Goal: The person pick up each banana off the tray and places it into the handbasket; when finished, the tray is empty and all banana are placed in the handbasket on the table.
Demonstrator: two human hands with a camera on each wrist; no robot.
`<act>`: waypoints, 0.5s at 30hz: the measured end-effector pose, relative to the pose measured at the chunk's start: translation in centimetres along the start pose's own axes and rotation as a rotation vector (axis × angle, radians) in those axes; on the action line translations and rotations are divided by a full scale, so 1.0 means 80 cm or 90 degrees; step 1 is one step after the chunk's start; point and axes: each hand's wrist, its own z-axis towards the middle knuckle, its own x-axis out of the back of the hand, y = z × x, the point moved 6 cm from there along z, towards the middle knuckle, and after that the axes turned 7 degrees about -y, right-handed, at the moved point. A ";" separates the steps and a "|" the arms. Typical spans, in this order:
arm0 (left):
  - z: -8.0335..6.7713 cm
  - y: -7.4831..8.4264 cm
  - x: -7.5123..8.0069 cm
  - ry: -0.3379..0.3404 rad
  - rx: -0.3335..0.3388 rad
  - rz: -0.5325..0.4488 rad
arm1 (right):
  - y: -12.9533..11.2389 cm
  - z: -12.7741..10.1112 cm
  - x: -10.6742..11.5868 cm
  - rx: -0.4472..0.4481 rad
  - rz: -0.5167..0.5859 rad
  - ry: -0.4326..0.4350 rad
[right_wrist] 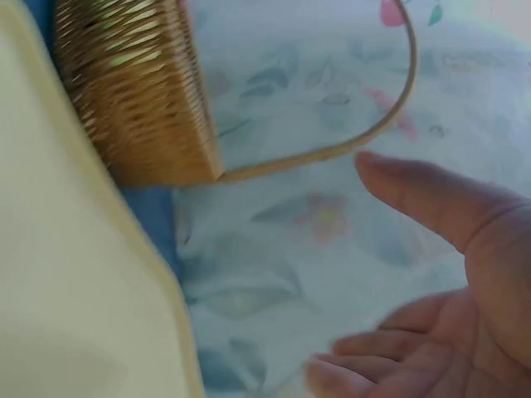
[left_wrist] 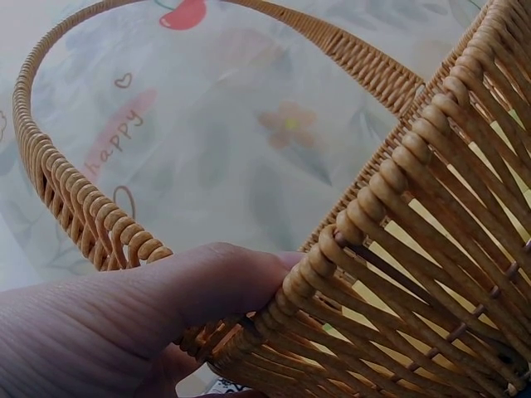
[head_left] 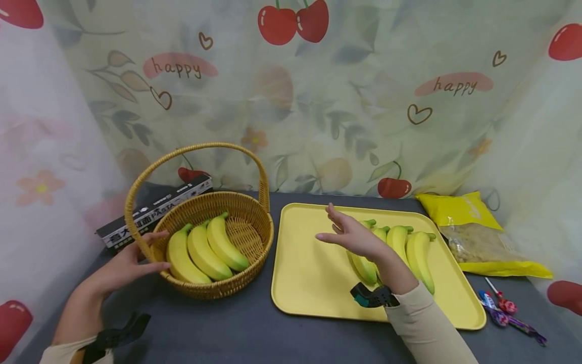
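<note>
A wicker basket [head_left: 265,232] with a tall arched handle stands on the left of the table and holds three bananas [head_left: 206,250] side by side. At its left side my left hand [head_left: 129,263] grips the rim by the foot of the handle. In the left wrist view the thumb [left_wrist: 224,286] lies over the woven rim [left_wrist: 390,178]. My right hand [head_left: 356,235] is held above the yellow tray [head_left: 313,273], fingers extended and nothing in it. Beneath and beside that hand, several bananas [head_left: 418,258] lie on the tray, partly hidden by the hand and forearm.
Behind the basket lies a black pasta box [head_left: 154,215]. A yellow bag [head_left: 482,237] with a see-through window leans at the tray's right edge, with several wrapped lollipops [head_left: 506,311] in front of it. Patterned curtains [head_left: 318,126] close off the back and sides.
</note>
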 end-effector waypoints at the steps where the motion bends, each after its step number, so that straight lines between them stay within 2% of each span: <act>1: 0.000 0.000 0.000 -0.001 0.000 0.000 | 0.008 -0.004 0.002 -0.008 -0.011 0.025; 5: 0.000 0.000 0.000 -0.003 0.001 0.000 | 0.037 -0.016 0.007 -0.044 -0.063 0.124; 8: 0.000 -0.001 0.000 -0.004 0.002 0.001 | 0.055 -0.023 0.008 -0.067 -0.084 0.176; 11: 0.000 0.000 0.000 -0.001 0.002 0.008 | 0.073 -0.031 0.008 -0.099 -0.084 0.202; 15: 0.000 0.002 0.000 0.003 0.004 0.017 | 0.089 -0.037 0.003 -0.133 -0.075 0.207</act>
